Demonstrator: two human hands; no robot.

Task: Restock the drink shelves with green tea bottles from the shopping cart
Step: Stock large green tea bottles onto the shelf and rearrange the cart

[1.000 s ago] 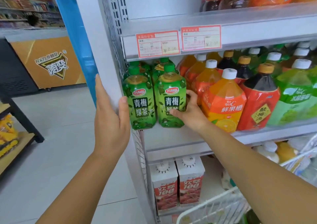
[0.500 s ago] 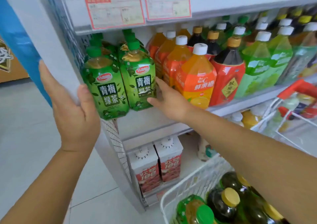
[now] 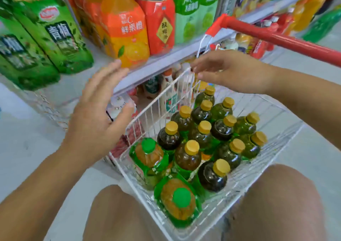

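Two green-capped green tea bottles stand in the white wire cart (image 3: 262, 183): one at the near corner (image 3: 178, 202), one behind it (image 3: 148, 153). Several yellow-capped bottles (image 3: 212, 130) fill the rest of the cart. On the shelf (image 3: 166, 63) at upper left stand two green tea bottles (image 3: 55, 32). My left hand (image 3: 100, 111) hovers open beside the cart's left rim, holding nothing. Above the cart's far corner my right hand (image 3: 230, 73) reaches with loosely spread fingers, holding nothing.
Orange (image 3: 125, 26), red (image 3: 160, 23) and light green (image 3: 186, 14) drink bottles line the shelf to the right of the green tea. The cart's red handle (image 3: 276, 38) crosses at upper right. More drinks sit on the lower shelf (image 3: 151, 87). My bare knees (image 3: 118, 215) are below.
Both hands left the shelf: the right let go of the green tea bottle there and the left came off the shelf post. They now hang over the cart, and the view has dropped down.
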